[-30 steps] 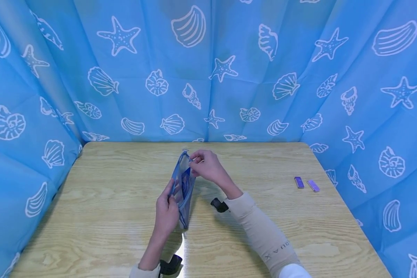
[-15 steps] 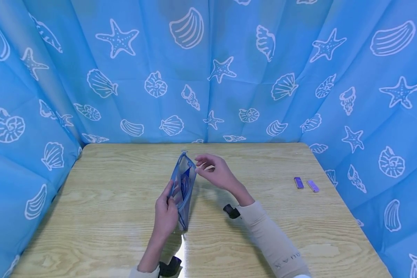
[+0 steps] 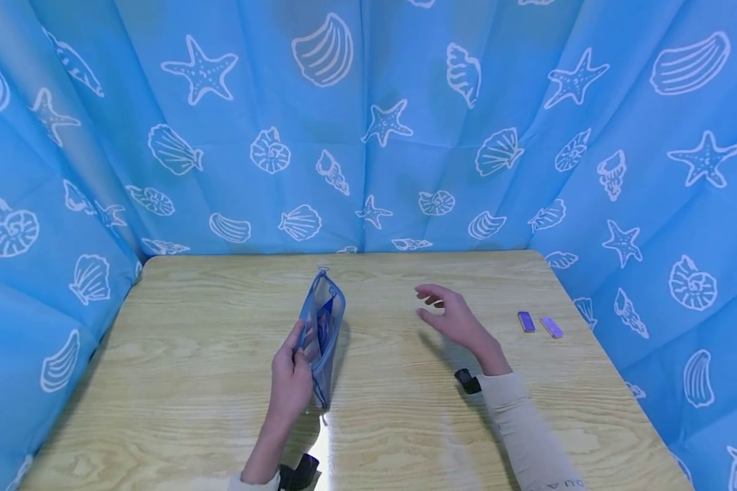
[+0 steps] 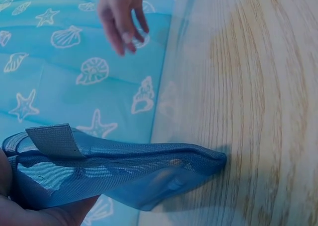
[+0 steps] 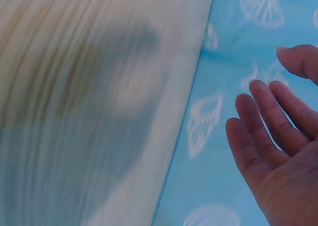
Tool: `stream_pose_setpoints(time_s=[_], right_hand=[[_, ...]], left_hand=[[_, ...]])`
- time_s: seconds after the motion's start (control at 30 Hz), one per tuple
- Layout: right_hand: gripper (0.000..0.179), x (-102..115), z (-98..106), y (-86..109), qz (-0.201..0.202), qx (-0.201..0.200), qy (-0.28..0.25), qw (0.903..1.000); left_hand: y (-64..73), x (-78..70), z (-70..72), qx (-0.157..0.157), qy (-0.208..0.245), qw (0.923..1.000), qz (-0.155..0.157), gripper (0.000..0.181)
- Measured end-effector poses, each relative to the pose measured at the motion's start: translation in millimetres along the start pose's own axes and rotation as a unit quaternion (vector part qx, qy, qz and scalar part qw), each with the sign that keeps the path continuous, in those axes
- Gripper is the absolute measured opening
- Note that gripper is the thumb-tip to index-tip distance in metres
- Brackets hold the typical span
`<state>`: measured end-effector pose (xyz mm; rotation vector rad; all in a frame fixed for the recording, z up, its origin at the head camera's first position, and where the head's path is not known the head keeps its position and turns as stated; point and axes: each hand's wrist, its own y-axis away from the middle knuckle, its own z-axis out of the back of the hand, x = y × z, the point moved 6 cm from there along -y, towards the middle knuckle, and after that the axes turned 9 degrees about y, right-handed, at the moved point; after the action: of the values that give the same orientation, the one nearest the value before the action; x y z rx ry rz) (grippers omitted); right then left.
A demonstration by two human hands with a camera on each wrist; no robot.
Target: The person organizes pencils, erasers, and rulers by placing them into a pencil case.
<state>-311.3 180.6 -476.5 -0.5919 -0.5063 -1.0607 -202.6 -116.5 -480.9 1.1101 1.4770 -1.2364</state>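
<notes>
A blue mesh zipper pouch (image 3: 324, 368) stands on the table with its top spread apart, and a darker blue item (image 3: 325, 326) shows inside it. My left hand (image 3: 291, 379) grips the pouch's near left rim, thumb on one side and fingers on the other. In the left wrist view the mesh pouch (image 4: 124, 169) stretches away from the hand, a fabric tab on its edge. My right hand (image 3: 453, 316) is in the air right of the pouch, holding nothing. In the right wrist view the right hand's fingers (image 5: 268, 121) are loosely extended and apart from the thumb.
Two small purple blocks, one darker (image 3: 526, 321) and one lighter (image 3: 551, 327), lie on the right side of the wooden table (image 3: 190, 354). A blue curtain (image 3: 368, 170) with shells and starfish surrounds the table's back and sides.
My right hand has let go of the pouch's right rim and moved away to the right, its fingers spreading. The left hand still holds the pouch in about the same place.
</notes>
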Motion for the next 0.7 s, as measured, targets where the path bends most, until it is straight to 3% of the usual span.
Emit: stream_pose_setpoints(time_s=[0.37, 0.7], right_hand=[[0.041, -71, 72, 48.3, -0.062, -0.062, 0.057, 0.9945], [0.044, -125, 112, 85.2, -0.108, -0.046, 0.109, 0.9871]], left_hand=[[0.9, 0.7, 0.3, 0.012, 0.010, 0.9999, 0.000, 0.057], [1.9, 0.5, 2.5, 0.010, 0.002, 1.0000, 0.000, 0.056]])
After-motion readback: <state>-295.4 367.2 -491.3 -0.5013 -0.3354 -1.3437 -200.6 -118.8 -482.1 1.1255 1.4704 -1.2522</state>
